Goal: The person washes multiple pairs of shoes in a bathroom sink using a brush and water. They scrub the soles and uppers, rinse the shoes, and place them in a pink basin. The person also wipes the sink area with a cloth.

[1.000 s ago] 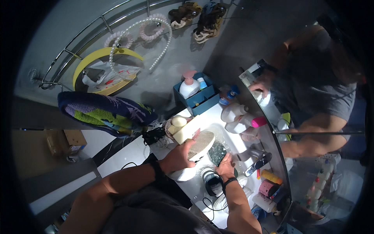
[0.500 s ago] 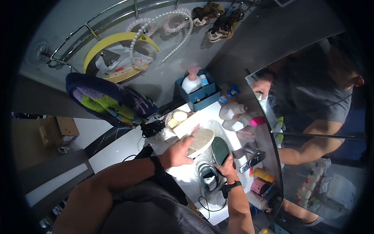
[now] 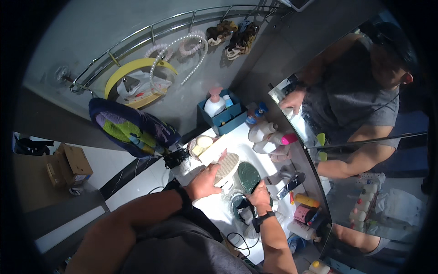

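Note:
My left hand (image 3: pixel 204 183) grips a light shoe (image 3: pixel 227 168) by its near end, with the beige textured sole facing up. Close on its right, my right hand (image 3: pixel 260 196) is closed on the near end of a dark green oval piece (image 3: pixel 248 176) with a wet, ridged face; it looks like a sole, though its underside is hidden. Below and between the hands sits a dark green shoe-like item (image 3: pixel 238 208) with a whitish inside, partly covered by my right hand. All of these are over a wet white sink (image 3: pixel 250 148).
A blue caddy (image 3: pixel 230 119) with a pump bottle (image 3: pixel 215 104) stands at the back. Bottles (image 3: pixel 269 141) and a yellow tube (image 3: pixel 307 200) line the right side beside the mirror (image 3: pixel 360 141). A towel (image 3: pixel 130 128) hangs left; a black cable (image 3: pixel 246 246) loops near my right wrist.
The view has shifted slightly, so the surroundings sit a little further left. My right hand has moved slightly over the dark green shoe-like item; both hands keep their holds.

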Action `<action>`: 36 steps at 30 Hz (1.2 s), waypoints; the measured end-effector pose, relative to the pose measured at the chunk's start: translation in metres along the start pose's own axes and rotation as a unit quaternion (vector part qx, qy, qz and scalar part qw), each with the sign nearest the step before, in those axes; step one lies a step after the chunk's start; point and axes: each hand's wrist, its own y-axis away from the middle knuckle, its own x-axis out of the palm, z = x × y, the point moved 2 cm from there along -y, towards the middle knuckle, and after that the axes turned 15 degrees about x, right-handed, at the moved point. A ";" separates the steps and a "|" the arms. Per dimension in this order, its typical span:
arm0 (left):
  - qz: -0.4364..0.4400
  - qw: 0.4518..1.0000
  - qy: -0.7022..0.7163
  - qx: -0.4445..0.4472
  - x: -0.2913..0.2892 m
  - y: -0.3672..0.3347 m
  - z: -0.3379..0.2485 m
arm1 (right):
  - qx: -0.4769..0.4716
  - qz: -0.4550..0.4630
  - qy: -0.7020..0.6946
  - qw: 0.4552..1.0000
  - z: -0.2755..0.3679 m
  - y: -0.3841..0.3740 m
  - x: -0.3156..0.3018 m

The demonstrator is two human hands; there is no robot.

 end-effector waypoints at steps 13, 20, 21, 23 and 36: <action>-0.055 0.995 -0.009 0.077 0.002 0.020 -0.001 | -0.044 -0.018 -0.020 0.999 0.002 -0.020 0.027; -0.036 0.998 -0.041 0.020 0.005 0.027 -0.016 | -0.010 0.055 0.023 0.998 0.012 -0.060 0.053; -0.036 0.996 -0.069 0.036 0.004 0.027 -0.021 | -0.010 0.068 0.012 0.998 0.011 -0.057 0.047; -0.047 0.998 0.021 0.024 0.000 0.029 -0.029 | -0.009 0.076 -0.005 0.997 0.010 -0.047 0.025; -0.019 0.994 0.035 0.100 -0.031 0.012 -0.052 | 0.002 -0.108 -0.126 0.986 -0.016 0.131 -0.079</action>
